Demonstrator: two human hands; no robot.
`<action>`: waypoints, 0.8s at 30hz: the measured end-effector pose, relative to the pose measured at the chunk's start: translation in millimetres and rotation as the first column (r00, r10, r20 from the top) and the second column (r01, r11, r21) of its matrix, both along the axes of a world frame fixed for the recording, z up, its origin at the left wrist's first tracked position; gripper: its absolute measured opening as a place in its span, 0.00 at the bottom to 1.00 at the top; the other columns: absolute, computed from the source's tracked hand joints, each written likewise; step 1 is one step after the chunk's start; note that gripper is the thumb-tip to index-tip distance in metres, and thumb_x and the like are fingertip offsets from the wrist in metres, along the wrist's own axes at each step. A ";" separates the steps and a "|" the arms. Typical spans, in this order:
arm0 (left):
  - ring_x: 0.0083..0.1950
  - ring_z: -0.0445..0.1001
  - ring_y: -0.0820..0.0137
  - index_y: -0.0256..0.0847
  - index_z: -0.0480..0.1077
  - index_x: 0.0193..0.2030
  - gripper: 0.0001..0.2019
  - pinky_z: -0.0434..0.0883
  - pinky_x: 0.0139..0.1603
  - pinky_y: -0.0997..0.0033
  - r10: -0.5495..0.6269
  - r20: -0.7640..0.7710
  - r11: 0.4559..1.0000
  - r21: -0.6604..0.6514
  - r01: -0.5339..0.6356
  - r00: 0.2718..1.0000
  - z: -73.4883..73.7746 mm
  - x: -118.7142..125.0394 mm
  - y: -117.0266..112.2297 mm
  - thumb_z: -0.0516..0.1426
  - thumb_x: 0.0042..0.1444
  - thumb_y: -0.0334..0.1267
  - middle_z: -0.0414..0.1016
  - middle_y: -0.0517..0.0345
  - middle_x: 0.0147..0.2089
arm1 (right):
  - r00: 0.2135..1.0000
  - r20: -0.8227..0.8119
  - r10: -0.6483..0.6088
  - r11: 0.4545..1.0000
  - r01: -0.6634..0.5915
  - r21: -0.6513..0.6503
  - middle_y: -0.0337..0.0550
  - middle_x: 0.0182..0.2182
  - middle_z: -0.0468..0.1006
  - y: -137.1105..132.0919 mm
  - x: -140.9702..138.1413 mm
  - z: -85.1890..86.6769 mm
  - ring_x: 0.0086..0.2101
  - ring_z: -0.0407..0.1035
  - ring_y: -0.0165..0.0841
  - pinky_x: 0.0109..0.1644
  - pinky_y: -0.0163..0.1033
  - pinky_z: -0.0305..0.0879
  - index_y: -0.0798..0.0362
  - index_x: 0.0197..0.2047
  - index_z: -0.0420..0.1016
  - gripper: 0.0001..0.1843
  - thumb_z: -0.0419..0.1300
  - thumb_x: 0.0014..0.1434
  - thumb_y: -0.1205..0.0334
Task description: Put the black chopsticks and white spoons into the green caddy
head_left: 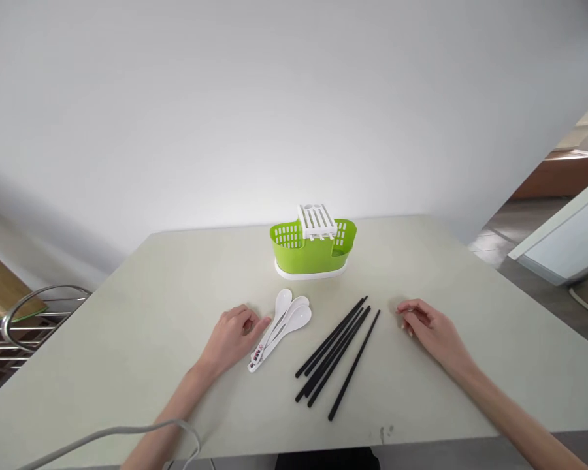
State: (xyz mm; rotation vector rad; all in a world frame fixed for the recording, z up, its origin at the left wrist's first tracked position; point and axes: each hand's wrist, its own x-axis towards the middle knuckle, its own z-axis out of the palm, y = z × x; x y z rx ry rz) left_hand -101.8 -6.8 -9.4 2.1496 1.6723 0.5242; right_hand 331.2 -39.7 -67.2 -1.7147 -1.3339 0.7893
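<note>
on the pale table point(200, 274), white spoons point(301, 316) and black chopsticks point(340, 349) lie side by side. the left hand point(234, 334), loosely curled and empty, rests just beside the spoons; the right hand point(430, 328), likewise, near the chopsticks. beyond stands a green basket point(306, 258).

Head view | from near side of the glossy white long-handled spoons point(288, 328) | above, well apart | facing forward-down

You have a wooden board point(2, 282) and metal rack point(5, 326) at left, a grey cable point(122, 430) nearer you, a white wall point(274, 117) ahead.
</note>
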 end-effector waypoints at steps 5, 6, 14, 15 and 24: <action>0.36 0.73 0.61 0.44 0.71 0.26 0.26 0.66 0.41 0.62 -0.034 -0.094 0.998 -0.064 0.028 0.995 7.4 15.4 -6.7 0.53 0.63 0.63 0.76 0.53 0.34 | 0.997 0.082 -0.010 0.999 0.008 0.032 0.38 0.25 0.78 -23.3 -0.3 3.4 0.28 0.73 0.36 0.37 0.40 0.67 0.48 0.40 0.77 0.13 0.57 0.59 0.51; 0.36 0.73 0.61 0.44 0.70 0.26 0.26 0.66 0.40 0.62 -0.041 -0.104 0.996 -0.082 0.032 0.994 8.2 15.8 -6.7 0.53 0.64 0.62 0.76 0.53 0.34 | 0.994 0.105 -0.010 0.999 0.006 0.038 0.38 0.25 0.78 -25.2 -1.5 4.5 0.28 0.73 0.36 0.37 0.40 0.67 0.48 0.40 0.77 0.13 0.56 0.58 0.50; 0.33 0.73 0.62 0.45 0.63 0.28 0.22 0.63 0.35 0.64 0.068 -0.040 0.994 -0.086 -0.071 0.997 9.2 4.8 -11.9 0.48 0.65 0.59 0.75 0.54 0.32 | 0.991 0.130 -0.009 0.998 0.000 0.066 0.39 0.25 0.80 -25.7 -4.2 7.4 0.30 0.76 0.38 0.39 0.41 0.68 0.48 0.39 0.77 0.14 0.55 0.58 0.50; 0.33 0.72 0.62 0.45 0.64 0.29 0.22 0.63 0.34 0.65 0.088 -0.024 0.992 -0.086 -0.089 0.996 8.9 2.8 -13.3 0.47 0.65 0.59 0.76 0.54 0.32 | 0.991 0.131 -0.008 0.998 -0.001 0.066 0.39 0.26 0.80 -25.6 -3.7 6.4 0.30 0.76 0.38 0.39 0.41 0.68 0.48 0.39 0.77 0.14 0.55 0.58 0.50; 0.33 0.69 0.64 0.45 0.65 0.33 0.21 0.64 0.37 0.65 0.218 0.128 0.974 -0.093 -0.207 0.968 8.4 -10.4 -22.2 0.47 0.66 0.59 0.74 0.58 0.31 | 0.989 0.149 0.018 0.998 -0.026 0.054 0.42 0.28 0.82 -27.5 0.5 -0.1 0.31 0.77 0.39 0.40 0.42 0.69 0.48 0.41 0.77 0.15 0.55 0.61 0.50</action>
